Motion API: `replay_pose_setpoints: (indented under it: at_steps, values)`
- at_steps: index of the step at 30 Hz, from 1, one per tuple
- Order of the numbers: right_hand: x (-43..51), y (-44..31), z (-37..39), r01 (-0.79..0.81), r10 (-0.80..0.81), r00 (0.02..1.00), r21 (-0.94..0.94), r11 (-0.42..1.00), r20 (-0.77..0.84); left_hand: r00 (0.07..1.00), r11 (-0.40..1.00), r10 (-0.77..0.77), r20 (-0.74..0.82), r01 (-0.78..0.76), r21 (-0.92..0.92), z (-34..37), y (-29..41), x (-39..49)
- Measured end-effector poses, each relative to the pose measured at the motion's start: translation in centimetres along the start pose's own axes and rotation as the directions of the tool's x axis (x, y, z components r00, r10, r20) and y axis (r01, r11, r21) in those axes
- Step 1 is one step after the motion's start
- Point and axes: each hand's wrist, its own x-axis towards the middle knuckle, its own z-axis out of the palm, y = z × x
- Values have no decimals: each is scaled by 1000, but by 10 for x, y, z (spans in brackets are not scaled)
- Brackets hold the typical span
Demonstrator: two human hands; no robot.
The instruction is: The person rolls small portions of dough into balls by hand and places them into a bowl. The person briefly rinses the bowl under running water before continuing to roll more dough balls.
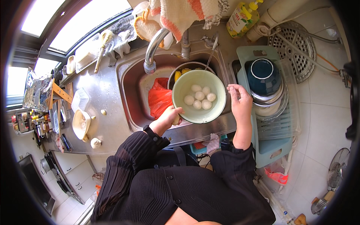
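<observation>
My left hand [168,117] grips the lower left edge of a pale green bowl [180,84] with a dark rim. A beige rounded piece shows under its fingers, too covered to identify. Several white balls [199,96], which look like fish balls or rice balls, lie in the bottom of the bowl. My right hand [241,99] is beside the bowl's right rim with bent fingers, and nothing shows in it. Whether its fingertips touch the rim is unclear. The bowl overlaps a metal pot [171,76] containing corn cobs [177,75] in the steel sink [130,92].
A red plastic bag [159,97] lies in the sink, under the faucet [150,53]. On the left counter are a plastic container [81,123] and a garlic bulb [96,143]. At right, a green dish rack [271,149] bears a dark blue bowl [262,70]. A dish soap bottle [242,21] stands behind.
</observation>
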Motion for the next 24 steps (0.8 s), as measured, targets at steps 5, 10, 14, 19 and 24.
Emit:
replay_pose_setpoints:
  at_steps: [5, 10, 14, 19, 24]
  values:
    - [-4, 0, 0, -14, 15, 1000, -12, 1000, 10, 1000, 1000, 7, 4, -7, 0, 0, 0, 0]
    - [-7, 1, 1, -17, 18, 1000, -18, 1000, 18, 1000, 1000, 10, 2, -10, -3, 1, -2, 4]
    - [-9, 2, 1, -34, 34, 999, 11, 999, 16, 1000, 1000, 8, -7, -8, -23, 2, -3, 6]
    - [-11, 2, -1, -48, 48, 999, 14, 999, 14, 1000, 1000, 0, 0, 0, -14, 4, -4, 5]
    - [-11, 1, -2, -18, 18, 1000, 29, 999, 1, 1000, 1000, -7, 7, 8, -8, 5, -4, 5]
